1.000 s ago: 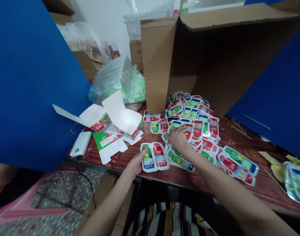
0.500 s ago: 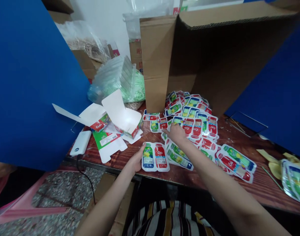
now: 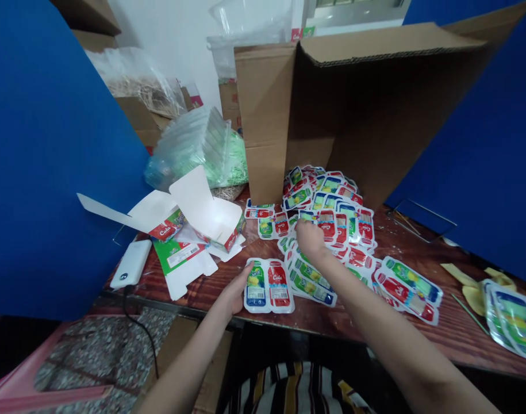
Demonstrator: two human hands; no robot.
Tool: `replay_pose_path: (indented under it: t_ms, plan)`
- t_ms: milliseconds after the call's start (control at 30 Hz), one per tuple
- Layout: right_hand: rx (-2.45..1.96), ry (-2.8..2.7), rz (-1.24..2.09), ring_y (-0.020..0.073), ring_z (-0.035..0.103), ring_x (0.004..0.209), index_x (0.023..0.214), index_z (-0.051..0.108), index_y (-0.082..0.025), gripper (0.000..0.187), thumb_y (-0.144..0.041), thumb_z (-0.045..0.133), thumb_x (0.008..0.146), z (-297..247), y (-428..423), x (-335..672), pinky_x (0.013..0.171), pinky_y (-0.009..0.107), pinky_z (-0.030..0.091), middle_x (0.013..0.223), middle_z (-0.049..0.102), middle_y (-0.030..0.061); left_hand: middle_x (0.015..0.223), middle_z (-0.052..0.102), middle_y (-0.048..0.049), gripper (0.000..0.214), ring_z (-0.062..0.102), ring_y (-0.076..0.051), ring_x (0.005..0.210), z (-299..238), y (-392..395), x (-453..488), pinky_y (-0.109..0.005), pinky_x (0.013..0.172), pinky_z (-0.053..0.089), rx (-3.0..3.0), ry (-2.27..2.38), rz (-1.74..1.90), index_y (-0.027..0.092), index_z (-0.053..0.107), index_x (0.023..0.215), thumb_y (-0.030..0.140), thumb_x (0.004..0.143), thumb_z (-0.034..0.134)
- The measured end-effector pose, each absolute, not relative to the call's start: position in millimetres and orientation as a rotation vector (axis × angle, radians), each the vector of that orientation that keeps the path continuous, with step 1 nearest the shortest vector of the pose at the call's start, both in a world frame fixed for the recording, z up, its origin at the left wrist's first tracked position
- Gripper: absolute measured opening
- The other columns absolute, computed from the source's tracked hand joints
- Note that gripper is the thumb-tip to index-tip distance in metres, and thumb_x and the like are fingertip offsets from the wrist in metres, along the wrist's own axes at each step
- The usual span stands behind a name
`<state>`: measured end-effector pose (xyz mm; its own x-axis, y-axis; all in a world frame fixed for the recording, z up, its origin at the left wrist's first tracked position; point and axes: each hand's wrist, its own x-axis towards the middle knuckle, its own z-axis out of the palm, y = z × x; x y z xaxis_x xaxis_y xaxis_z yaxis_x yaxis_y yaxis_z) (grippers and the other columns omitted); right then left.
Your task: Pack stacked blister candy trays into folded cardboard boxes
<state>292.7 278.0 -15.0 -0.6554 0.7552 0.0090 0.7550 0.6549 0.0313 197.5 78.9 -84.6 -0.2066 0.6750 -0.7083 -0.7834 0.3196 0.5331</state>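
At the front of the table, my left hand (image 3: 233, 293) grips the left edge of a flat twin candy pack (image 3: 269, 286), thumb on top and fingers hidden beneath. One half of it is green and blue and reads Sprite; the other is red and reads Cola. My right hand (image 3: 311, 240) rests on the heap of similar packs (image 3: 329, 201), just beyond and right of the held one. Its fingers are curled and point away, so whatever they pinch is hidden. Two twin packs (image 3: 273, 225) lie left of that hand.
A large cardboard box (image 3: 265, 121) lies on its side behind the heap, its opening facing me. Two open small printed cartons (image 3: 219, 221) and a white power bank (image 3: 131, 264) with a cable are at left. More packs (image 3: 515, 316) lie far right, near a wire stand (image 3: 435, 236).
My view has shifted slightly. My right hand's extended finger is now curled in over the heap. The left hand still holds the same pack at the table edge.
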Motion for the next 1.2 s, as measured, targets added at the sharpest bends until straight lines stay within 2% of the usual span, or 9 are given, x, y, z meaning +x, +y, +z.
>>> replay_pose_path:
  t_ms: [100,233,367,467,600,767,900,1000,1200]
  plan:
    - [1.539,2.867,0.153,0.0275,0.068,0.084,0.123,0.050,-0.008,0.035,-0.009,0.037,0.091,4.3,280.4,316.9,0.069,0.032,0.049,0.099,0.066,0.0215,0.088,0.075,-0.0131,0.051,0.072,-0.026,0.080,-86.4,79.8,194.5,-0.038,0.076,0.057,-0.108,1.121,1.344,0.013,0.067,0.103,0.059,0.082,0.057]
    - [1.519,3.240,0.049,0.0241,0.067,0.079,0.115,0.056,-0.016,0.030,-0.023,0.035,0.096,36.4,285.7,353.4,0.068,0.031,0.046,0.098,0.070,0.0124,0.091,0.075,-0.0147,0.065,0.072,-0.029,0.084,-91.1,80.1,190.0,-0.042,0.079,0.056,-0.090,1.134,1.327,0.012,0.067,0.104,0.069,0.081,0.048]
    - [0.752,3.441,-0.621,0.0194,0.066,0.091,0.108,0.064,-0.018,0.031,-0.028,0.036,0.097,52.1,281.6,361.2,0.079,0.029,0.048,0.104,0.071,0.0065,0.093,0.075,-0.0152,0.077,0.071,-0.030,0.089,-93.8,80.4,187.2,-0.045,0.083,0.054,-0.045,1.088,1.291,0.012,0.067,0.103,0.079,0.076,0.041]
    - [0.179,3.207,-0.844,0.0174,0.065,0.097,0.106,0.068,-0.019,0.028,-0.025,0.043,0.095,37.1,263.3,338.7,0.087,0.030,0.047,0.107,0.071,0.0031,0.098,0.074,-0.0142,0.073,0.070,-0.029,0.095,-92.1,80.1,187.2,-0.041,0.085,0.054,0.007,1.030,1.343,0.013,0.067,0.103,0.078,0.074,0.047]
    - [-0.108,3.051,-0.690,0.0159,0.066,0.091,0.099,0.071,-0.022,0.023,-0.023,0.048,0.094,-8.4,230.4,294.5,0.081,0.026,0.046,0.100,0.072,0.0013,0.099,0.074,-0.0142,0.064,0.069,-0.028,0.098,-87.9,75.5,190.9,-0.038,0.086,0.054,0.057,1.086,1.366,0.014,0.067,0.103,0.070,0.072,0.061]
    - [0.212,3.206,-0.620,0.0192,0.059,0.106,0.118,0.061,-0.017,0.029,-0.030,0.048,0.096,-36.0,222.1,291.2,0.088,0.028,0.045,0.115,0.064,0.0093,0.086,0.076,-0.0125,0.046,0.073,-0.026,0.077,-91.6,66.8,200.1,-0.034,0.073,0.057,0.191,1.278,1.344,0.011,0.069,0.097,0.023,0.056,0.088]
    - [0.910,3.267,-0.301,0.0271,0.054,0.112,0.133,0.049,-0.016,0.047,-0.042,0.046,0.095,-35.0,239.5,347.5,0.091,0.036,0.046,0.121,0.059,0.0138,0.080,0.076,-0.0143,0.037,0.072,-0.026,0.065,-98.5,66.4,204.5,-0.036,0.064,0.058,0.061,1.316,1.393,0.007,0.070,0.089,0.016,0.056,0.085]
    - [1.038,3.114,-0.034,0.0326,0.055,0.109,0.140,0.039,-0.008,0.065,-0.046,0.054,0.089,-46.7,249.1,388.8,0.089,0.041,0.048,0.118,0.059,0.0191,0.082,0.076,-0.0124,0.034,0.073,-0.026,0.071,-99.7,67.6,205.2,-0.037,0.071,0.059,-0.005,1.298,1.473,0.009,0.069,0.091,0.013,0.060,0.082]
    - [0.752,3.088,0.242,0.0285,0.059,0.106,0.145,0.031,-0.009,0.054,-0.013,0.039,0.091,-62.2,260.3,413.4,0.085,0.038,0.051,0.119,0.059,0.0200,0.079,0.076,-0.0100,0.030,0.074,-0.027,0.074,-94.5,68.0,208.1,-0.040,0.078,0.059,-0.222,1.213,1.622,0.008,0.066,0.092,0.002,0.062,0.070]
